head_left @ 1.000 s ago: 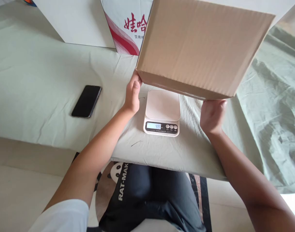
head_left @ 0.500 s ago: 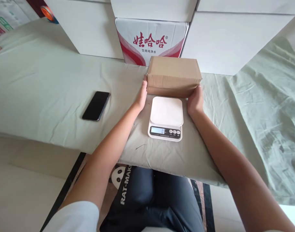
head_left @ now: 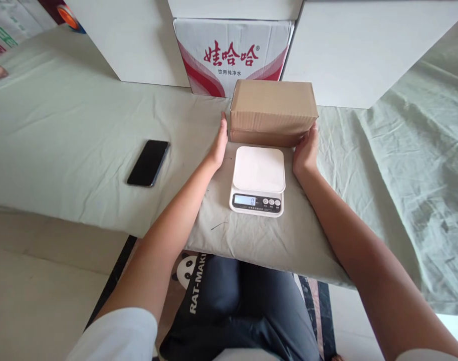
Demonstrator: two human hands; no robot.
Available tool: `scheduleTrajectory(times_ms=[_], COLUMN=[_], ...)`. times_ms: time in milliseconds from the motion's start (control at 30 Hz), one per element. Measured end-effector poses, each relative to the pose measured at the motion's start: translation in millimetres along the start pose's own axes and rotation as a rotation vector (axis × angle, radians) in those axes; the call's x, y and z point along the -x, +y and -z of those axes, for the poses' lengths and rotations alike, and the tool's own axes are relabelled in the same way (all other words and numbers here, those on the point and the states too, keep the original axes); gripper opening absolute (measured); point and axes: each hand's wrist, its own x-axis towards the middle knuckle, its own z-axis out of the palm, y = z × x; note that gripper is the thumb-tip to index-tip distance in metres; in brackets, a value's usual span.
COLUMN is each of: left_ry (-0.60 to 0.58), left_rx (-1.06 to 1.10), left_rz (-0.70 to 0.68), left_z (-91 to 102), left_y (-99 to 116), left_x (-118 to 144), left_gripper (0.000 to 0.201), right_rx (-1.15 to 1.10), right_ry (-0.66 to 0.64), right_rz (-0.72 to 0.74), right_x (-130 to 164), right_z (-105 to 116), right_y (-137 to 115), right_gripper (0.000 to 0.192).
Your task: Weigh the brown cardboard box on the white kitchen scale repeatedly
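Both hands, left (head_left: 218, 145) and right (head_left: 306, 150), flat against the cardboard box (head_left: 273, 113).

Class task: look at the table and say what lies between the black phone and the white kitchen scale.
In the head view, the person's left forearm crosses between phone and scale; otherwise only green cloth.

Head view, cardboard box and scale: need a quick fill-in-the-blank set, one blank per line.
1. The brown cardboard box sits on the cloth just ____ the white scale, not on its platform.
2. The left hand and the right hand press against the box's two ____.
3. The scale's display reads ____.
4. The black phone lies face up to the ____ of the scale.

Missing words: behind; ends; 0; left
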Motion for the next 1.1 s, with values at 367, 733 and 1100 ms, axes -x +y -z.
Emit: scheduleTrajectory(times_ms=[367,733,1100], left_ry=[0.004,-0.023,0.301], left_rx=[0.039,0.035,0.083], left_rz=[0.011,-0.005,-0.496], left_z=[5.4,3.7,17.5], left_y=[7,4,59], left_x=[8,12,37], left_gripper=[0.092,0.097,0.06], right_rx=[-0.05,0.073,0.322], right_ry=[0.211,0.078,0.051], right_rz=[-0.061,0.034,0.483], right_x=[5,0,82], right_z=[-8,-3,22], right_y=[-18,-6,-76], right_gripper=[0.04,0.036,0.054])
